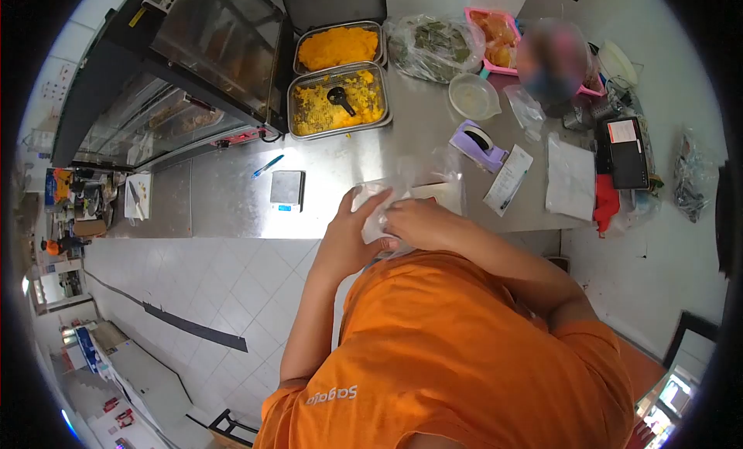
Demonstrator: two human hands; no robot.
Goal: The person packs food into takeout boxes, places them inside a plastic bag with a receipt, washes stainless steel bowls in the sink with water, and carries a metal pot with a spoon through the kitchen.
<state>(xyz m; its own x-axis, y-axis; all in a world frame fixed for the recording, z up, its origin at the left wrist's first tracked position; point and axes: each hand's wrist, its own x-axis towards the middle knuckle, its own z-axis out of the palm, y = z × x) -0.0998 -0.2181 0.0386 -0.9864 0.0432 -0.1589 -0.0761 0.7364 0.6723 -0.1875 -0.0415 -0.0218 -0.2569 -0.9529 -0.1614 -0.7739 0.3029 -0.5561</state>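
Clear plastic point(374, 221) pt. hidden by hands point(424, 223), rd. patch point(552, 60) nr. pink tray point(503, 70) blurred, slip point(508, 180) print too sm.

Commercial food-prep kitchen, maybe a shop's: steel counter point(224, 194), glass-fronted display cabinet point(224, 54), metal trays of orange food point(339, 99), small digital scale point(287, 188), tape dispenser point(478, 146), tiled floor point(186, 275).

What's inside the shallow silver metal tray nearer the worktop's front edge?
The tray holds patchy yellow-orange food, with a black round-headed utensil on top. Whatever the utensil covers is hidden.
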